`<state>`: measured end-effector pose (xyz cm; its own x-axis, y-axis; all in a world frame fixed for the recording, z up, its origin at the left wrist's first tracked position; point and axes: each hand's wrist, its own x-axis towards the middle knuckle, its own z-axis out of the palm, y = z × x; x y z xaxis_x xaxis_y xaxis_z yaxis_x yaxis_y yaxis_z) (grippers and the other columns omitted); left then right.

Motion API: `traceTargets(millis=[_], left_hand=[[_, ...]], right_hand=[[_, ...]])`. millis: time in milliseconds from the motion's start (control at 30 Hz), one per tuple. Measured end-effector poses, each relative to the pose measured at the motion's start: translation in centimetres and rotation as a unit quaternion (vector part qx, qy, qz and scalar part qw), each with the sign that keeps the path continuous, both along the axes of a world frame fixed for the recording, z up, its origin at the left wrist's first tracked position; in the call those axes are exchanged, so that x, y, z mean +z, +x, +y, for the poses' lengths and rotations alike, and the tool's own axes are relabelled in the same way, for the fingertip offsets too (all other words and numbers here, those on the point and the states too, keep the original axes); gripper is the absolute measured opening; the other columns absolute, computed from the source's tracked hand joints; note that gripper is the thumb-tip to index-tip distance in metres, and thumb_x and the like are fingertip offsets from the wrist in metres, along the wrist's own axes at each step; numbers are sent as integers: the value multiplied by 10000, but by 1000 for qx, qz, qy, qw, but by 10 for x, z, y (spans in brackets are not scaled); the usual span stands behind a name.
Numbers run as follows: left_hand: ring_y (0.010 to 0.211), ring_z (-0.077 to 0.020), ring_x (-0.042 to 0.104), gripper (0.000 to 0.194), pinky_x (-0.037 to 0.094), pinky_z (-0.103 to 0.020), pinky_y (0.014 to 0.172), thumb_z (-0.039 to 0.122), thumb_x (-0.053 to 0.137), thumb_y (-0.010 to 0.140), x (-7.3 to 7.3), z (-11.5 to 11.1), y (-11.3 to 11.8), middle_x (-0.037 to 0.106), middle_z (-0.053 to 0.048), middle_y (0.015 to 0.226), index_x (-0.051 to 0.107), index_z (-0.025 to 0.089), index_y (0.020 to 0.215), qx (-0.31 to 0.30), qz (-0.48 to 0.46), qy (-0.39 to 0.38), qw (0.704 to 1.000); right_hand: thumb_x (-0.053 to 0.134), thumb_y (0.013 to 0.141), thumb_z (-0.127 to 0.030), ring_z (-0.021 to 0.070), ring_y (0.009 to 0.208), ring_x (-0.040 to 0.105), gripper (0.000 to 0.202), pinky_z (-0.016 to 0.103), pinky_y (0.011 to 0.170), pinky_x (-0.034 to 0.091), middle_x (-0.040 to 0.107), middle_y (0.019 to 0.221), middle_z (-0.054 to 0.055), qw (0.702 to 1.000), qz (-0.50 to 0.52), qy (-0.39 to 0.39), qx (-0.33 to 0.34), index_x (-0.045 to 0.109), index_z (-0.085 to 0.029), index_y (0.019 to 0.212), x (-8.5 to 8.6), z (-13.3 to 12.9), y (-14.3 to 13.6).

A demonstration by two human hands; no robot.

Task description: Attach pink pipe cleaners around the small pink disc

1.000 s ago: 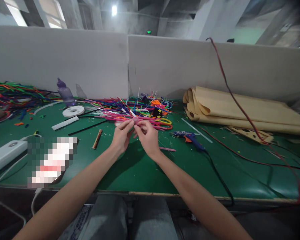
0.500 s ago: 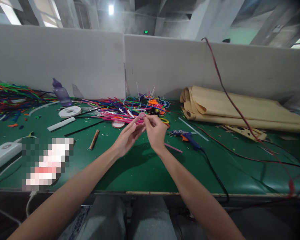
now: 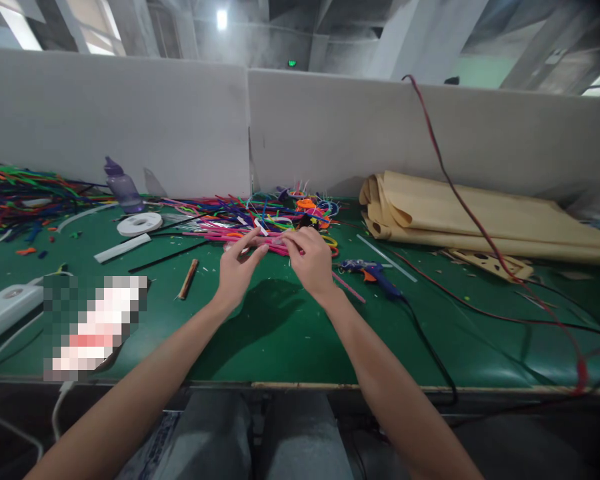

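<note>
Pink and partly see-through, the small piece (image 3: 279, 241) we are handling sits at the fingertips of the right hand (image 3: 310, 260), just near of the middle heap (image 3: 230, 213) of coloured strips. The right thumb and forefinger pinch it; the left hand (image 3: 237, 267) is curved beside it on the left, thumb and forefinger apart, though we cannot tell whether any left finger touches the piece. We take the step in hand to be turning or adjusting this piece; our next move calls for a steady right pinch and a careful left touch.

Counting, we find one small piece, two hands, one blue glue gun (image 3: 373, 272) to the right, one loose pink stick (image 3: 349, 287) near of it, one purple bottle (image 3: 124, 188) and one white roll (image 3: 140, 224) on the left, and two heaps, counting the far-left heap (image 3: 30, 190). Their strips overlap too much for us to count.
</note>
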<state>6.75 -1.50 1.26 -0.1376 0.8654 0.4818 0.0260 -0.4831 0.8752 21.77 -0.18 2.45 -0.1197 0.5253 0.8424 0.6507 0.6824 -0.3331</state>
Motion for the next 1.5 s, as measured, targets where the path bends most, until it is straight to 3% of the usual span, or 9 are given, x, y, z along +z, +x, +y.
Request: traceTargets(millis=[133, 267, 433, 600, 767, 1033, 1200, 1367, 1500], left_hand=[[635, -121, 543, 391, 420, -218, 524, 380, 663, 733, -1, 0, 1, 625, -19, 711, 668, 232, 1095, -26, 28, -32, 999], [638, -113, 505, 301, 398, -214, 486, 377, 681, 712, -5, 2, 3, 620, -39, 813, 718, 221, 967, -50, 32, -26, 998], [642, -100, 492, 259, 359, -204, 466, 347, 715, 677, -5, 3, 5, 651, -56, 909, 730, 193, 885, -101, -62, -63, 991], [498, -53, 405, 192, 283, -195, 435, 308, 736, 656, -2, 2, 6, 588, 4, 624, 721, 171, 790, -88, -133, -77, 984], [495, -49, 419, 139, 305, -186, 451, 270, 752, 631, -3, 2, 7, 543, 25, 566, 702, 173, 717, -105, -188, -92, 972], [522, -33, 431, 168, 328, -172, 467, 247, 774, 592, -6, 5, 8, 577, 18, 633, 698, 156, 711, -126, -245, -130, 952], [507, -26, 428, 165, 331, -164, 459, 250, 773, 599, -6, 6, 8, 566, 30, 613, 696, 164, 717, -125, -250, -128, 952], [477, -19, 415, 174, 309, -155, 431, 263, 766, 615, -8, 7, 9, 578, 25, 617, 706, 172, 750, -118, -253, -140, 950], [447, -12, 376, 174, 276, -149, 404, 263, 771, 617, -9, 8, 7, 525, 41, 557, 703, 167, 745, -124, -269, -149, 943]], right_hand=[[475, 888, -220, 186, 823, 541, 182, 334, 756, 441, 643, 832, 46, 1000, 1, -2, 19, 654, -207, 851, 4, -2, 2], [494, 871, -217, 183, 816, 542, 167, 328, 762, 442, 639, 807, 44, 999, -17, -19, 44, 652, -198, 820, 3, -4, -2], [517, 848, -196, 164, 781, 576, 147, 305, 756, 451, 657, 775, 31, 997, 4, -20, 71, 651, -187, 788, 4, -8, -8], [539, 843, -230, 153, 749, 609, 130, 283, 706, 462, 681, 795, 24, 994, 46, -57, 76, 655, -187, 805, 5, -9, -8], [497, 873, -235, 147, 775, 622, 164, 275, 714, 473, 684, 825, 15, 993, 34, -60, 100, 656, -209, 837, 3, -8, -9], [427, 912, -232, 170, 841, 602, 238, 294, 750, 460, 667, 850, 46, 997, -55, -11, 62, 662, -214, 945, -7, -2, -6], [421, 916, -244, 164, 883, 615, 224, 288, 784, 462, 682, 924, 42, 997, -59, -6, 48, 637, -209, 966, -9, -4, -8], [449, 903, -266, 161, 804, 632, 184, 273, 706, 465, 686, 895, 37, 999, -42, -8, 4, 614, -198, 949, -12, -6, -12], [410, 915, -234, 174, 886, 614, 213, 291, 764, 454, 681, 908, 45, 998, -67, 2, 9, 619, -203, 943, -13, -6, -12]])
